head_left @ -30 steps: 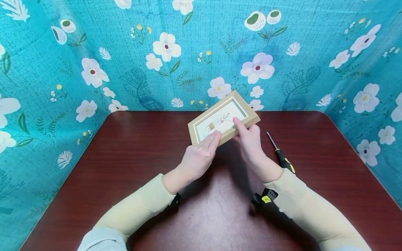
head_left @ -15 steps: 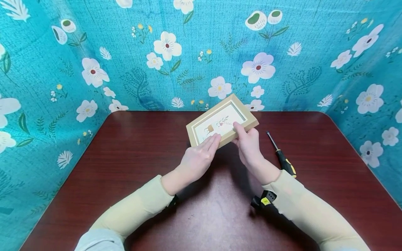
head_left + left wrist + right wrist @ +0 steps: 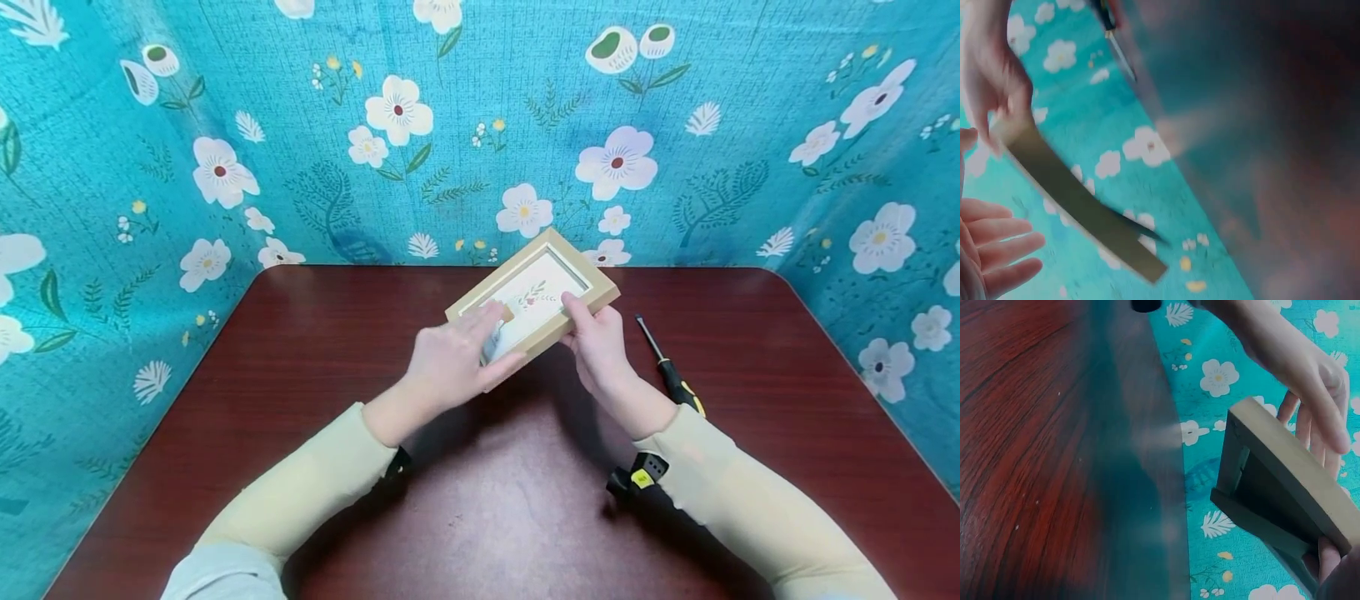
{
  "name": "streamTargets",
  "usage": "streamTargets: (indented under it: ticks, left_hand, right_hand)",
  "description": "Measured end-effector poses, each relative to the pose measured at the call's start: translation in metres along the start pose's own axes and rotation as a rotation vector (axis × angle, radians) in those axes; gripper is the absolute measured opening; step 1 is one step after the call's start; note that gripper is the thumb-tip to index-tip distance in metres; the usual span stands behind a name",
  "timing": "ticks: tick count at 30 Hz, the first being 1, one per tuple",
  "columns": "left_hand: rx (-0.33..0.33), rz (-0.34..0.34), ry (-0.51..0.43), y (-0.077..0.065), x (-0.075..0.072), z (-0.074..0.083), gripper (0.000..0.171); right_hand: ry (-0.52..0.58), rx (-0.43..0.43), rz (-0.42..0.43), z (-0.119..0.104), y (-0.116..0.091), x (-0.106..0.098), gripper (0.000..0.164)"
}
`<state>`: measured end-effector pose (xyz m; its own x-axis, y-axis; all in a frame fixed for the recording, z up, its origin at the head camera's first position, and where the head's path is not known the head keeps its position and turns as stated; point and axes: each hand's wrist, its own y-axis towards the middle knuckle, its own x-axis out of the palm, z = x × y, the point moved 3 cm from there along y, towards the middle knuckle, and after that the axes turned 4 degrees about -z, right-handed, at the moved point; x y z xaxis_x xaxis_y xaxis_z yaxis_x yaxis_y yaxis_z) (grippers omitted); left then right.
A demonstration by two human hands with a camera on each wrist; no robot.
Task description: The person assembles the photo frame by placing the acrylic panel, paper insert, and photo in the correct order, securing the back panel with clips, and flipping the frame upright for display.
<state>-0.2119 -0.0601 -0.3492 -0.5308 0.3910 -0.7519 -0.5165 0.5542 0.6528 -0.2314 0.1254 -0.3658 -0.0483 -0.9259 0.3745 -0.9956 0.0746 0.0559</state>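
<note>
A light wood picture frame (image 3: pixel 533 329) is held tilted above the table in the head view; its picture shows a leafy sprig with a small red bloom. My right hand (image 3: pixel 600 337) grips the frame's right end, thumb on the front and fingers behind. The fingers of my left hand (image 3: pixel 450 354) are straight and lie across the frame's left end, covering part of the picture. In the left wrist view the left hand (image 3: pixel 997 247) has its fingers spread, apart from the frame's edge (image 3: pixel 1085 200). The right wrist view shows the frame's recessed dark back (image 3: pixel 1272 494).
A black and yellow screwdriver (image 3: pixel 678 383) lies on the dark red-brown table (image 3: pixel 337 350), right of the right hand. Behind the table hangs a blue flowered cloth (image 3: pixel 465 125). A black device with a yellow patch (image 3: pixel 642 477) sits at the right wrist.
My left hand has let go of the frame's lower edge; its fingers have straightened and shifted left over the picture. The right hand keeps its grip, and the frame has sunk slightly.
</note>
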Motion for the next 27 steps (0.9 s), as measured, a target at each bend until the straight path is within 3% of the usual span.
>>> streamTargets:
  ticks: [3,6,10,12,16,22,27]
  left_hand:
    - [-0.082,-0.028,0.002,0.007,-0.001,-0.020,0.058]
    - [-0.224,-0.167,-0.066,0.013,0.005,-0.041,0.059]
    - [-0.465,-0.421,-0.318,0.011,0.021,-0.063,0.064]
    - [-0.551,-0.494,-0.510,0.007,0.028,-0.068,0.062]
    - [-0.642,-0.509,-0.827,-0.003,0.040,-0.072,0.050]
    - [-0.683,-0.539,-0.985,-0.012,0.045,-0.072,0.038]
    - [-0.813,-0.616,-1.230,-0.022,0.046,-0.067,0.035]
  right_hand:
    - [-0.023,0.013,-0.038,-0.001,-0.001,-0.001,0.045]
    - [-0.054,0.027,-0.068,-0.002,-0.003,-0.002,0.047]
    - [-0.071,0.049,-0.080,-0.001,-0.004,-0.003,0.046]
    - [-0.069,0.058,-0.076,0.000,-0.004,-0.004,0.044]
    - [-0.066,0.071,-0.078,0.001,-0.004,-0.006,0.044]
    - [-0.079,0.094,-0.094,0.004,-0.002,-0.013,0.047]
    - [-0.116,0.128,-0.135,0.006,0.005,-0.020,0.050]
